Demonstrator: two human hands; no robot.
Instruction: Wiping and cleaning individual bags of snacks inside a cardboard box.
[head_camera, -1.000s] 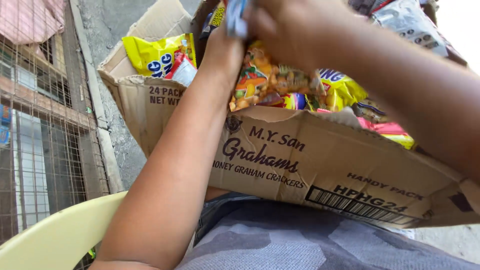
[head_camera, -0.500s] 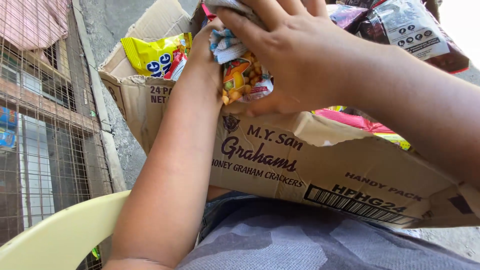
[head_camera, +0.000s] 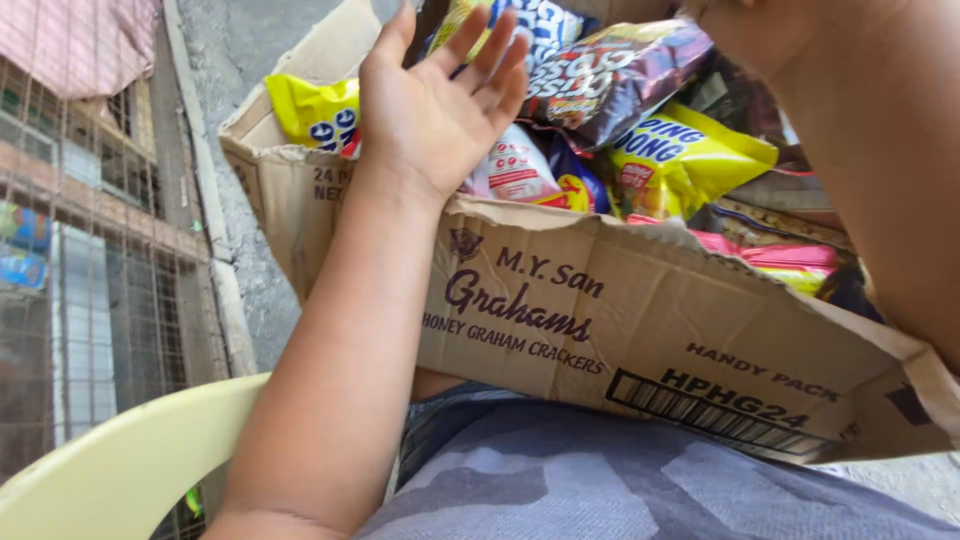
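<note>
Left hand (head_camera: 435, 110) now spread flat and empty above cardboard box (head_camera: 640, 330), peanut packet held half a second ago gone from it | right hand mostly out of frame, grip cannot tell | box on lap, holding snack packets (head_camera: 690, 155): about eight visible, three yellow | one pale chair arm (head_camera: 130, 465) near left

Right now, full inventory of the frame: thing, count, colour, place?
cardboard box: one, brown, on the lap
snack packets: many, mixed colours, inside the box
yellow packet: one, box middle
dark purple packet: one, top of pile
pink packet: one, right, by box wall
plastic chair: one, pale yellow, lower left
wire fence: one, left
left hand: open, empty, over the packets
right hand: out of frame; only forearm, upper right
</note>
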